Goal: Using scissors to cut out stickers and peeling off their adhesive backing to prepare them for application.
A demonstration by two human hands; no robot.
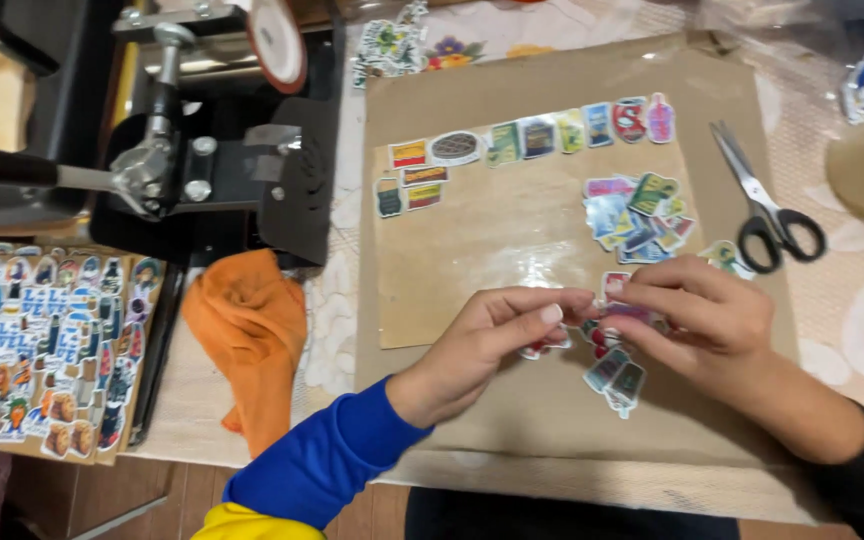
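Hands meeting over a brown cardboard sheet [552,400] on the table. Left hand [477,350], blue sleeve [327,460] behind it, fingertips pressed together on a small sticker [607,308] held just above the sheet. Right hand [707,315] pinching the same sticker from the other side, thumb and forefinger closed on its edge. Loose stickers [615,378] lying just beneath the hands, touching the cardboard. Larger pile of stickers [640,218] farther up, near the right hand. Row of stickers [537,138] laid out in a line along the top of a clear plastic sheet [482,250]. Scissors [767,200] resting shut on the cardboard's right edge. Orange cloth [250,335] crumpled to the left, beside a black press machine [212,150]. Board covered in stickers [47,345] at far left, well apart from both hands.
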